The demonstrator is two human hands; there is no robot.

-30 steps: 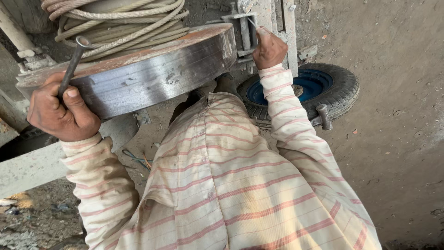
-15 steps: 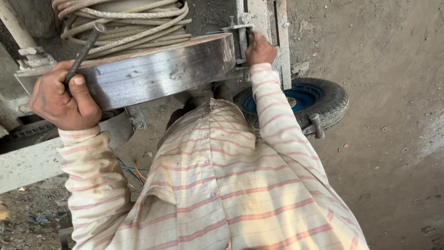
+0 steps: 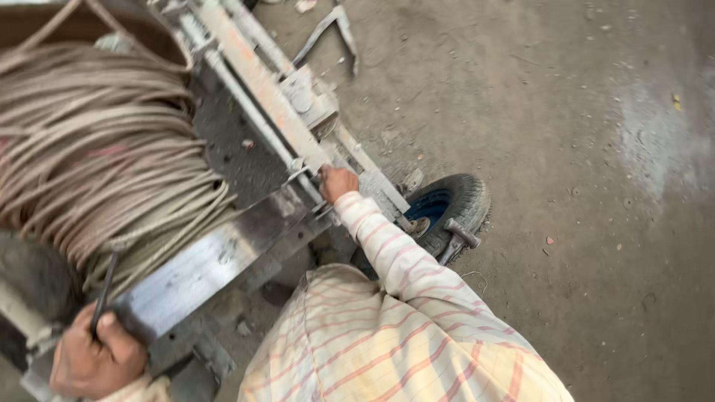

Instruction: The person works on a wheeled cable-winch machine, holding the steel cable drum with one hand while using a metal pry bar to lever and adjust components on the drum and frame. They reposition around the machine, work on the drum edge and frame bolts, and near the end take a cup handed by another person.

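Both hands are closed on something: the left hand (image 3: 95, 361), at the lower left of the frame, is fisted around a thin dark rod (image 3: 104, 290) that rises toward the coil, and the right hand (image 3: 337, 182), near the centre, grips a part of the metal frame (image 3: 257, 82) where its bars meet the reel. What exactly the right fingers wrap is too small to tell. The main change is the view — half a second ago the reel's shiny rim (image 3: 216, 253) ran almost level across the top of the picture, and now it slants from lower left up toward the centre, with the cable coil (image 3: 97, 156) filling the upper left and far more of the frame's long bars showing. That reads as the head having lifted and turned, not as the reel having moved: the hands keep the same holds as before, left on the rod beside the rim, right on the frame. The rod looks steeper now and its upper end sits against the coil rather than clear above the rim. The wheel (image 3: 447, 208) with its blue hub has slid from the right edge toward centre right — still behind the striped sleeve (image 3: 387, 253). Dusty ground (image 3: 596, 149) fills the right side.
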